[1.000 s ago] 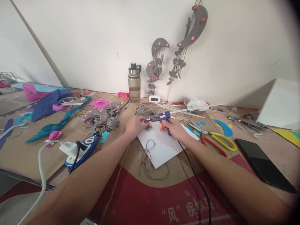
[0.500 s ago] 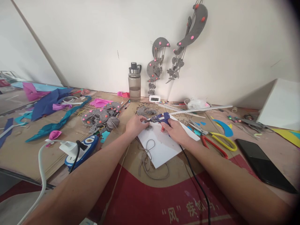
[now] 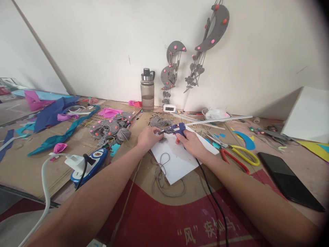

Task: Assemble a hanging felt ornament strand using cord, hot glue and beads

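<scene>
My right hand is wrapped round a blue hot glue gun with a long white glue stick out of its back and a black cord trailing down. The gun's nozzle points left, close to the fingertips of my left hand. Those fingers are pinched together over a small dark grey piece at the edge of a white sheet of paper; what exactly they grip is too small to make out. Loose grey yarn lies in loops on the sheet and the cardboard.
Behind stand a water bottle and a small digital clock. Grey felt pieces with pink dots and a power strip lie left. Scissors, red-handled pliers and a phone lie right. Moon hangings are on the wall.
Hardly anything differs. The glue gun has shifted very slightly, and the right-hand moon hanging has swung a little to the right. Both hands keep their hold.
</scene>
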Action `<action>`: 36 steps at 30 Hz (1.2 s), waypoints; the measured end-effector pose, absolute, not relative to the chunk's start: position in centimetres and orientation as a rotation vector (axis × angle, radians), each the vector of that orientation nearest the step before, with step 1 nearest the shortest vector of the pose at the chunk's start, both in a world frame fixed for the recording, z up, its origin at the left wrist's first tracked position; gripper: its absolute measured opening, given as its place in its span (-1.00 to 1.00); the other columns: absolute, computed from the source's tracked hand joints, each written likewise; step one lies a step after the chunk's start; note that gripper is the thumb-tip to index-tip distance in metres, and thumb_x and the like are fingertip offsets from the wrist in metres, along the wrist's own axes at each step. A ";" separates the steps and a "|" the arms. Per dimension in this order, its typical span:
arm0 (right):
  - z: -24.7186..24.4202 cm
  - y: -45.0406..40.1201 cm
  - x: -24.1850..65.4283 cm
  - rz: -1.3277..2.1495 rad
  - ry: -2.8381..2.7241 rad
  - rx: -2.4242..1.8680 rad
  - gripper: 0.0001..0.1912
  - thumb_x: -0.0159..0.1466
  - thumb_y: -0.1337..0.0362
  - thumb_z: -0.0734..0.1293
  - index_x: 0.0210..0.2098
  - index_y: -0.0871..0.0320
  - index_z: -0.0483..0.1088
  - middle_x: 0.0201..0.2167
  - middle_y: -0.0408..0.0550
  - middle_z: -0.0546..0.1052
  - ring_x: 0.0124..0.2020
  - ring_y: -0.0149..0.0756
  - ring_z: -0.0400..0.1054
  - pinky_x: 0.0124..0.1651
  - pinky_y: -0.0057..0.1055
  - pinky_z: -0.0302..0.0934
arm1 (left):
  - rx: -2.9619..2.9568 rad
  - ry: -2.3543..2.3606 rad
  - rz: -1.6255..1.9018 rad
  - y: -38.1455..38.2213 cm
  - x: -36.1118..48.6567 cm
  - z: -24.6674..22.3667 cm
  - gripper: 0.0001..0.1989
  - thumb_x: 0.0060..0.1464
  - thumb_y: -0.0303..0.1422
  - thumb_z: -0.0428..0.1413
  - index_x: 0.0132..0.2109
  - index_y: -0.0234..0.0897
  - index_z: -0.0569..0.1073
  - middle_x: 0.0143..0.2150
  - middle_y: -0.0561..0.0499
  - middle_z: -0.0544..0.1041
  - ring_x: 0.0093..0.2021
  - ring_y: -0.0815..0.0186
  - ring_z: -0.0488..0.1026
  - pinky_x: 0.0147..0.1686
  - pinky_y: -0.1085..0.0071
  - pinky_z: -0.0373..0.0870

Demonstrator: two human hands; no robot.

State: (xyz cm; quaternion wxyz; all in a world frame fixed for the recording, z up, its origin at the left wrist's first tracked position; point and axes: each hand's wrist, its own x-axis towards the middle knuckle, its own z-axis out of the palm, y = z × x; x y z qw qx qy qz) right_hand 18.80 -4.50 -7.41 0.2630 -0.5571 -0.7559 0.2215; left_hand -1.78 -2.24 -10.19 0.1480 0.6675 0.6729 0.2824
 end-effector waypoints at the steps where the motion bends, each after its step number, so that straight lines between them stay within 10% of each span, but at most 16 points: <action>1: -7.5 -4.5 18.8 0.598 -2.032 -1.503 -0.65 0.31 0.13 0.15 -0.45 0.18 0.40 -0.52 -0.10 0.46 -0.48 -0.38 0.25 -0.33 -0.46 0.04 | 1.925 1.931 0.811 -2.2 -1.8 -10.2 -0.63 -0.08 -0.06 0.17 -0.14 -0.11 0.58 -0.14 0.00 0.57 -0.21 0.26 0.46 -0.28 0.43 0.30; 36: -8.0 -4.1 18.9 0.696 -1.971 -1.471 -0.61 0.30 0.08 0.14 -0.47 0.18 0.42 -0.56 -0.12 0.45 -0.54 -0.41 0.23 -0.36 -0.45 0.05 | 1.953 1.911 0.826 -2.0 -1.9 -10.4 -0.64 -0.07 -0.06 0.17 -0.15 -0.11 0.58 -0.15 0.00 0.58 -0.20 0.24 0.47 -0.25 0.41 0.32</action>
